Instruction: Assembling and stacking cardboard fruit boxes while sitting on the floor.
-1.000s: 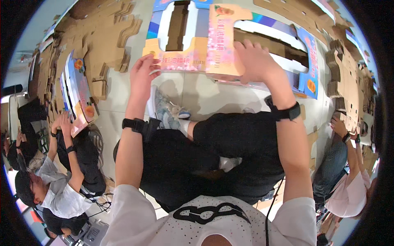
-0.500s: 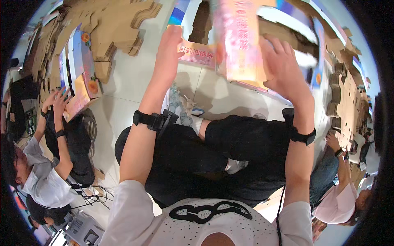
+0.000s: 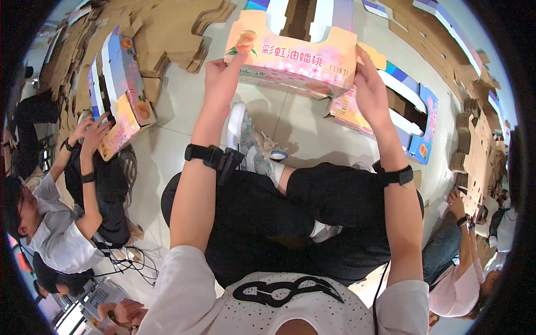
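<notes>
A cardboard fruit box [image 3: 301, 61], orange and pink with peach pictures and blossoms, is held up in front of me, its printed end panel facing me. My left hand [image 3: 222, 81] is closed on the panel's left edge, the thumb lying on the printed peach. At the other end my right hand [image 3: 369, 86] is closed around the right corner, with some fingers hidden behind it. The top of the box has a long opening between white and blue flaps. Beyond my right hand, a second similar box [image 3: 422, 125], blue at its far end, stands on the floor.
Flattened brown cardboard [image 3: 151, 42] lies in stacks at the far left, with more stacked cardboard [image 3: 474, 148] along the right. To the left, a co-worker [image 3: 67, 234] handles a similar box [image 3: 120, 95]. Another person [image 3: 460, 279] sits at right. Black cables [image 3: 131, 265] trail over the floor.
The box has turned so that its printed end faces me squarely, and it has shifted left. My right hand has moved slightly left and down with it. The second box now shows more fully.
</notes>
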The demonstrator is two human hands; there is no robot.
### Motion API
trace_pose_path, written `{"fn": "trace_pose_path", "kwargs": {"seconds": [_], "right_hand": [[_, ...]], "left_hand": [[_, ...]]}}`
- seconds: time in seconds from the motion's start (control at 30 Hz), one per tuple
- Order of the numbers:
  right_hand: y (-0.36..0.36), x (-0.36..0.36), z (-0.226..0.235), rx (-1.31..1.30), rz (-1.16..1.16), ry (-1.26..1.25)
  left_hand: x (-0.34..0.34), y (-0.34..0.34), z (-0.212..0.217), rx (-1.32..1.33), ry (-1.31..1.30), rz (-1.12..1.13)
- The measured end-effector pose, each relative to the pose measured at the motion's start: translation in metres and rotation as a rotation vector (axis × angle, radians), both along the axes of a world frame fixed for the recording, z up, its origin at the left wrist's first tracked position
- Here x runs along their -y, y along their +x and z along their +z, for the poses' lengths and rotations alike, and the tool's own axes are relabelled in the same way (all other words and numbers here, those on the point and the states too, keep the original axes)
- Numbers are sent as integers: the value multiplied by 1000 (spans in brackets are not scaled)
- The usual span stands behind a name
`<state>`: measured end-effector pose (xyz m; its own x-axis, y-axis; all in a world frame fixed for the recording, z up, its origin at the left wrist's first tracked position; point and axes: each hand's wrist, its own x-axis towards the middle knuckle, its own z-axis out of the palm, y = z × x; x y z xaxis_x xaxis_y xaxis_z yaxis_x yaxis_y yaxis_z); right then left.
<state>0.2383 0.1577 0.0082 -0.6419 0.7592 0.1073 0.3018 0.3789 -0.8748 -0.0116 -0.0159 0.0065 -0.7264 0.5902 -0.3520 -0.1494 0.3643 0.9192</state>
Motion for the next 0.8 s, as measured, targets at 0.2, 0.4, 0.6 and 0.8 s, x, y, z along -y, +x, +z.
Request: {"fn": "trace_pose_path", "kwargs": {"seconds": [0.2, 0.4, 0.6, 0.8], "right_hand": [[-9, -7, 5, 177, -8, -215], [-12, 19, 12, 156, 30, -266], [34, -26, -3, 358, 298, 110], [29, -31, 3, 1209, 397, 185]], "left_hand": [[-12, 15, -19, -129, 118, 123], [-6, -2, -21, -67, 66, 129], [-5, 6, -6, -18, 75, 179], [-7, 1, -20, -42, 99, 152]]}}
